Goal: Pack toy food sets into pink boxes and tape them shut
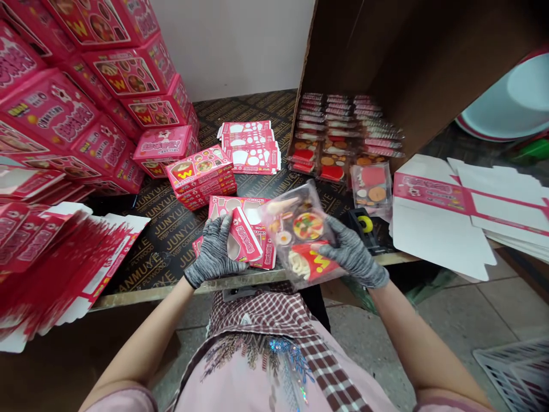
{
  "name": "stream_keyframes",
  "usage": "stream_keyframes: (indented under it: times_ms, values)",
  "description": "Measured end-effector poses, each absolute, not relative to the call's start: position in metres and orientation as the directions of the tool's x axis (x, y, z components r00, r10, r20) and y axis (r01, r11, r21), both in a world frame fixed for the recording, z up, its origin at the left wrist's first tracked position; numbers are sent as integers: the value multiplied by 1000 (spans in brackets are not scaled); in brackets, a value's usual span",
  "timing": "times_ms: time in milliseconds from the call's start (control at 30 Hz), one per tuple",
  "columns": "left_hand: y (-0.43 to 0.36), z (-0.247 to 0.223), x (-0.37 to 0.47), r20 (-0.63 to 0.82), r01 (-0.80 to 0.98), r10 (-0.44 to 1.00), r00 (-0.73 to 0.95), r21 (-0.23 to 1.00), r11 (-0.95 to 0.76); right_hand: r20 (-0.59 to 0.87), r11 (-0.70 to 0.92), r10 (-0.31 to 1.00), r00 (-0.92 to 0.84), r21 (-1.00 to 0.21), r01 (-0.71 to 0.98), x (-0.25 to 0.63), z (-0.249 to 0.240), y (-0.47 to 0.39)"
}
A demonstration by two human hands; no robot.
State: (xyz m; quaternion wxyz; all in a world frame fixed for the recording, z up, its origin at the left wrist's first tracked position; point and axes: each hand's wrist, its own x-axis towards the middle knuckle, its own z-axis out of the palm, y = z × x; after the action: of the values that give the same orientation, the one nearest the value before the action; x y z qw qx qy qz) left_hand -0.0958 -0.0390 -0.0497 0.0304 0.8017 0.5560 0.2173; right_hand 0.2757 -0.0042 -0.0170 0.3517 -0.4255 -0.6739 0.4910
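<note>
My left hand (213,249), in a grey knit glove, grips a small pink printed box (247,236) at the table's front edge. Its thumb and fingers lie around the box's left end. Under and behind that box are more pink window cartons (266,252), partly covered. My right hand (352,254), also gloved, pinches the right side of a clear plastic pack of toy food (305,226). Noodles, a red fries carton, a fried egg and a bowl show through the film. The pack is tilted just right of the pink box, slightly blurred.
Pink boxes (100,74) are piled high at the left, above flat cartons (81,257). A short box stack (201,174) and window sleeves (252,153) stand behind my hands. A large cardboard box (386,51) holds rows of toy packs (332,146). Unfolded cartons (441,229) overhang the right edge; a tape dispenser (364,226) lies nearby.
</note>
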Motion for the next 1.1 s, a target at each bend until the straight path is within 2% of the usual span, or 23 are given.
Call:
stream_keyframes:
  times_ms: [100,200,333,533,600,633,733,800,900,1000,1067,1100]
  values:
    - [-40,-60,-89,319,876,895,313,267,-402,50,272,749,-661,-932,238,264,-22,-4]
    - [-43,-70,-79,294,849,870,395,244,-468,-48,291,534,-844,-927,237,261,-37,9]
    - [-47,-78,-68,279,810,841,464,252,-530,-250,87,313,-916,-953,290,260,-45,39]
    - [-54,-93,-58,239,796,814,530,192,-575,-456,-195,115,-882,-881,431,250,-51,63]
    - [-55,-98,-56,206,791,805,556,167,-588,-493,-206,109,-863,-861,466,246,-61,63]
    - [-55,-100,-57,188,795,809,557,161,-585,-496,-172,150,-855,-865,472,244,-68,62]
    - [-54,-104,-59,141,833,851,506,178,-524,-402,-16,351,-846,-906,424,241,-86,53]
    - [-53,-104,-62,127,853,876,465,200,-482,-339,-6,389,-857,-931,365,239,-92,45]
    - [-53,-103,-61,95,849,876,473,219,-482,-387,-200,238,-891,-917,345,232,-92,40]
    - [-54,-102,-59,0,811,833,553,226,-539,-484,-402,68,-873,-814,420,216,-87,49]
    - [-54,-101,-60,-83,793,799,596,217,-569,-514,-429,92,-853,-793,432,205,-88,61]
    - [-55,-100,-62,-118,798,795,595,204,-567,-518,-412,154,-842,-808,422,202,-90,67]
